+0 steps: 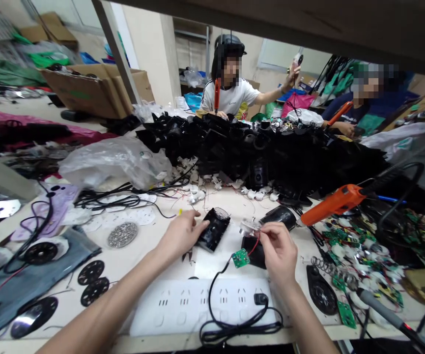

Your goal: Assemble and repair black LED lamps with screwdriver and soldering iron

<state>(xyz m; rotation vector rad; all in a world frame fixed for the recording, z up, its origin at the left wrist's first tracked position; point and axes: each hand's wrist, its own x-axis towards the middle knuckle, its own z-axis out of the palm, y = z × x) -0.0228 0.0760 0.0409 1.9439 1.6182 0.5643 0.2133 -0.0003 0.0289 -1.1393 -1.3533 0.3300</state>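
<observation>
My left hand (183, 232) is at the left side of an open black plastic housing (214, 233), its thumb on the housing's edge. A round wire grille (221, 213) shows at the far end of this housing. Between the thumb and fingers of my right hand (280, 250) is a small silver-and-clear round part (249, 226). A red wire runs from there to a small green circuit board (240, 258), which hangs over the table. From the board a black cable (212, 290) leads down to a coil on the white power strip (183, 307).
An orange electric screwdriver (332, 204) hangs at the right. Green circuit boards (363, 246) and a grey-handled soldering iron (382, 309) lie below it. Black casings (227, 142) are heaped at the back. Two people (238, 93) sit beyond. A round metal grille (123, 235) lies left.
</observation>
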